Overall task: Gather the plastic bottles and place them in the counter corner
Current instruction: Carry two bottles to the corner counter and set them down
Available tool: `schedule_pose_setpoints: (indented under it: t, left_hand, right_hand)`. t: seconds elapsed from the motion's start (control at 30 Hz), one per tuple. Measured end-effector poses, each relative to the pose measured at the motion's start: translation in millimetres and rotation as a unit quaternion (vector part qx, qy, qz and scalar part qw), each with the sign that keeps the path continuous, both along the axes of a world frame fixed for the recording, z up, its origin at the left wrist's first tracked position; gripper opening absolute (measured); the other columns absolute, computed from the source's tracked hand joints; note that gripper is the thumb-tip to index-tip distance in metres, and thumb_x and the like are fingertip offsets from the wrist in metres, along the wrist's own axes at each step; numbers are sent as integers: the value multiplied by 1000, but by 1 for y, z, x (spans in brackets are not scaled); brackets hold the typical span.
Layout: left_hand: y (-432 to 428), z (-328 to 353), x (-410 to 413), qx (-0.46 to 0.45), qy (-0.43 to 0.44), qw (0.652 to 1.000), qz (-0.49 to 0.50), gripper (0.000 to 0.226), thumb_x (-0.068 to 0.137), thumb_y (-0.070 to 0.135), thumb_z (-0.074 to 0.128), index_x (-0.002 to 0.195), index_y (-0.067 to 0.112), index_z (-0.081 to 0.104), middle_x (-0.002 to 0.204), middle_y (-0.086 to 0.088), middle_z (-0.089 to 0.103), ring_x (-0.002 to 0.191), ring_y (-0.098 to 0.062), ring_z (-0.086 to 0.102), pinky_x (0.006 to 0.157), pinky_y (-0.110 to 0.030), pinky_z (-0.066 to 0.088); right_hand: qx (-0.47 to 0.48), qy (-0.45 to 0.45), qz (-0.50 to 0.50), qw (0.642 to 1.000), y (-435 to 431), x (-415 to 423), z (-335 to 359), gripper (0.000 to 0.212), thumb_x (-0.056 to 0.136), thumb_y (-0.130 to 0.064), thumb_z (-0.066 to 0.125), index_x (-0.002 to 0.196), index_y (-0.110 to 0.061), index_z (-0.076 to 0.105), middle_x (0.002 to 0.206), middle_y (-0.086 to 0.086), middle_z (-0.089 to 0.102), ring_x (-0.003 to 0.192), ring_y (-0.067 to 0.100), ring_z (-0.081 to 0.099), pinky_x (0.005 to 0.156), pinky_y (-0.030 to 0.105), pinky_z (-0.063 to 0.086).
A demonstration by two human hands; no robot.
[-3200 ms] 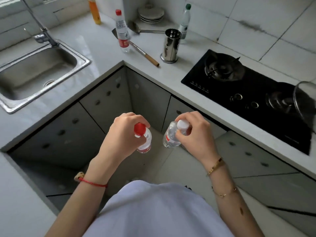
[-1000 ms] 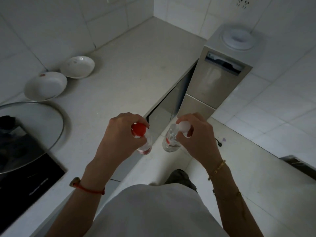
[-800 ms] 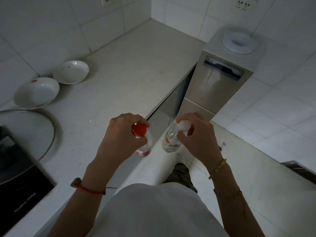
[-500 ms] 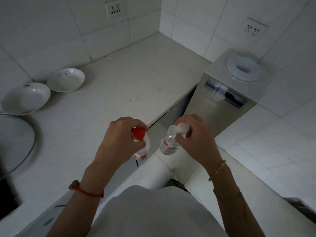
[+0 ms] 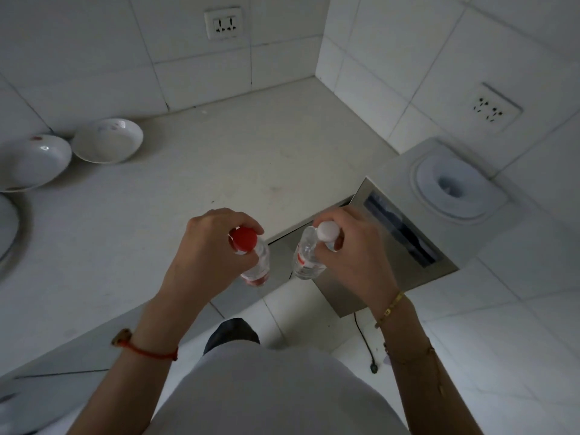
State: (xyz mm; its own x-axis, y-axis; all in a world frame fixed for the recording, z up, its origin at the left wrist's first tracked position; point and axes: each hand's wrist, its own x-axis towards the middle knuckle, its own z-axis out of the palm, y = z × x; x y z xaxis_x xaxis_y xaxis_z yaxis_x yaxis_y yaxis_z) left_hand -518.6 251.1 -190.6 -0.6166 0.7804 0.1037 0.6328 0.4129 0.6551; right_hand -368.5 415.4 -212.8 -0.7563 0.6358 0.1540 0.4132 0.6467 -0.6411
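Note:
My left hand (image 5: pixel 207 255) grips a clear plastic bottle with a red cap (image 5: pixel 255 262) by its neck, held upright above the front edge of the pale counter (image 5: pixel 194 189). My right hand (image 5: pixel 351 259) grips a second clear bottle with a white cap (image 5: pixel 306 259) the same way, hanging just past the counter's edge over the floor. The two bottles hang side by side, a small gap between them. The counter corner (image 5: pixel 310 86), where two tiled walls meet, lies ahead and slightly right.
Two white bowls (image 5: pixel 108 139) (image 5: pixel 33 163) sit against the back wall at the left. A glass lid's rim (image 5: pixel 6 233) shows at the far left. A water dispenser (image 5: pixel 445 196) stands on the floor right of the counter. Wall sockets (image 5: pixel 223 25) are above.
The view has swung right from the sink and stove to the far end of the counter. The corner has come into sight and nearer. Both hands keep the same grip on the bottles.

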Motion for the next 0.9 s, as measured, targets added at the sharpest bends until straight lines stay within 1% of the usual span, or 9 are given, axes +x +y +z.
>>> schedule_pose_setpoints:
  t: [0.07, 0.13, 0.23, 0.37, 0.5, 0.6, 0.7, 0.8, 0.9]
  left_hand:
    - [12, 2, 0, -5, 0, 1000, 7, 33, 64, 7, 78, 91, 25, 72, 90, 11, 68, 80, -1, 60, 74, -16, 48]
    - [24, 3, -3, -9, 0, 1000, 11, 34, 64, 7, 79, 92, 25, 72, 91, 10, 69, 81, -3, 60, 75, -18, 49]
    - [42, 2, -10, -13, 2, 1000, 8, 35, 64, 8, 79, 94, 23, 72, 92, 8, 69, 80, -4, 60, 74, -14, 47]
    - [67, -2, -26, -21, -2, 1000, 2, 35, 64, 9, 79, 95, 24, 72, 92, 9, 69, 79, -2, 59, 71, -10, 44]
    - [93, -7, -47, -23, -8, 1000, 0, 36, 64, 10, 80, 95, 26, 72, 92, 11, 68, 79, 0, 59, 71, -8, 44]
    - [113, -10, -63, -26, -2, 1000, -13, 36, 65, 11, 81, 97, 26, 71, 93, 12, 67, 79, 2, 57, 70, -6, 42]
    - [130, -11, -78, -27, 7, 999, -24, 36, 66, 12, 81, 98, 24, 71, 95, 10, 68, 80, 0, 57, 72, -7, 42]
    - [144, -10, -92, -27, 13, 999, -28, 36, 66, 12, 81, 98, 24, 70, 96, 11, 67, 81, -1, 57, 73, -7, 41]
    - [160, -8, -104, -34, 20, 999, -29, 37, 65, 13, 80, 98, 26, 70, 95, 13, 65, 83, -2, 57, 73, -7, 40]
  right_hand:
    - [1, 2, 1, 1000, 14, -2, 0, 31, 71, -8, 74, 98, -19, 61, 103, -3, 57, 80, 2, 54, 66, 7, 45]
    - [-8, 4, 2, 1000, 26, -5, 0, 31, 72, -8, 74, 99, -19, 60, 105, -2, 57, 86, 6, 57, 70, 11, 49]
    - [-17, 10, 5, 1000, 43, -14, 0, 30, 73, -7, 72, 99, -17, 61, 105, -1, 57, 88, 10, 60, 75, 18, 54]
    - [-19, 14, 7, 1000, 65, -32, -2, 30, 72, -6, 71, 98, -17, 61, 104, 0, 56, 88, 12, 60, 75, 23, 57]
    - [-23, 8, 15, 1000, 88, -53, -5, 29, 74, -6, 71, 98, -17, 60, 104, -2, 56, 89, 9, 60, 76, 19, 56]
    - [-23, 11, 15, 1000, 103, -69, -6, 29, 73, -7, 72, 98, -17, 61, 103, -2, 56, 87, 6, 58, 75, 10, 51]
    - [-25, 11, 8, 1000, 115, -84, -7, 29, 74, -8, 73, 100, -15, 61, 103, -2, 56, 86, 4, 56, 72, 3, 46]
    - [-23, 15, 0, 1000, 127, -97, -7, 30, 73, -8, 73, 100, -14, 62, 103, 0, 57, 86, 6, 57, 73, 3, 44]
    - [-29, 13, 1, 999, 141, -108, -6, 31, 73, -8, 73, 100, -15, 61, 103, 0, 57, 87, 9, 58, 74, 9, 48]
